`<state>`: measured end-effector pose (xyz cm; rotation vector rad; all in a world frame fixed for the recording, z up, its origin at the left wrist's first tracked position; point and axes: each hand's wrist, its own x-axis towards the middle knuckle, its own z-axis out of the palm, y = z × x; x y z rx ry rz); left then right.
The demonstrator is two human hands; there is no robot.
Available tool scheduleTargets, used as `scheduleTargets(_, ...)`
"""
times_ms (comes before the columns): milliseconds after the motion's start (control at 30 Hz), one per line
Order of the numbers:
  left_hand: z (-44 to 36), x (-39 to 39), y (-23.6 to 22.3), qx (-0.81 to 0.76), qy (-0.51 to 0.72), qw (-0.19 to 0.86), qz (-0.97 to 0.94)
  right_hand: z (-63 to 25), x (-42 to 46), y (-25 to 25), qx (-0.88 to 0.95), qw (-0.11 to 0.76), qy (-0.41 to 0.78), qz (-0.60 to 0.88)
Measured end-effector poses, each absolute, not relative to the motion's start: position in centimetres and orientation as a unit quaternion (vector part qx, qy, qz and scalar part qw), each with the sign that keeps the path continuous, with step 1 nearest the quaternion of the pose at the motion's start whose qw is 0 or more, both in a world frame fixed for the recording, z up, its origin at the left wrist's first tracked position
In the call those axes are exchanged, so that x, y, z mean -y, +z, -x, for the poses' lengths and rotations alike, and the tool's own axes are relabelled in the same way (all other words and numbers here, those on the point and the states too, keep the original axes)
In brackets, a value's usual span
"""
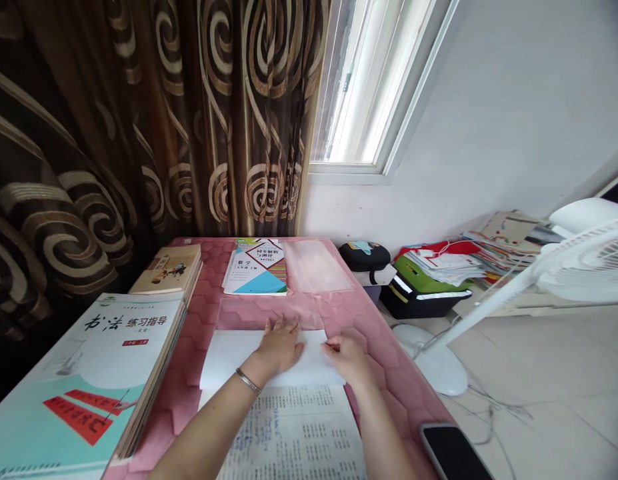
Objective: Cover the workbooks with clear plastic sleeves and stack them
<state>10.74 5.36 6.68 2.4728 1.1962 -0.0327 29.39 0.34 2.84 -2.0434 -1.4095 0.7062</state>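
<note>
An open book lies in front of me, with a blank white page (pixel 229 357) on the far side and a printed page (pixel 299 433) bearing blue handwriting on the near side. A sheet of clear plastic film (pixel 269 310) sticks out beyond the white page. My left hand (pixel 279 347) rests flat on that page with fingers spread, its fingertips at the far edge. At the page's right edge, the thumb and fingers of my right hand (pixel 346 353) are pinched together. Whether film is also in that pinch, I cannot tell.
On the pink padded table cover (pixel 176 380) stand stacked books (pixel 89 367) at left, a workbook (pixel 256 267) and more clear film (pixel 319 267) at the back. A phone (pixel 453 450) lies at the right edge. A white fan (pixel 489 310), a black bag (pixel 419 297) and papers are beyond.
</note>
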Motion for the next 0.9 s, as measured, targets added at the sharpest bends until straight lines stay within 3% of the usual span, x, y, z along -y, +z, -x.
scheduleTargets(500,-9.1,-5.6,6.5,-0.404,0.001,0.197,-0.893,-29.0,-0.6,2.4,0.5,0.283,0.223,0.787)
scheduleTargets(900,1.3,-4.9,6.7,-0.58,0.01,0.169,-0.797,-27.7,-0.6,3.5,0.498,0.234,0.182,0.815)
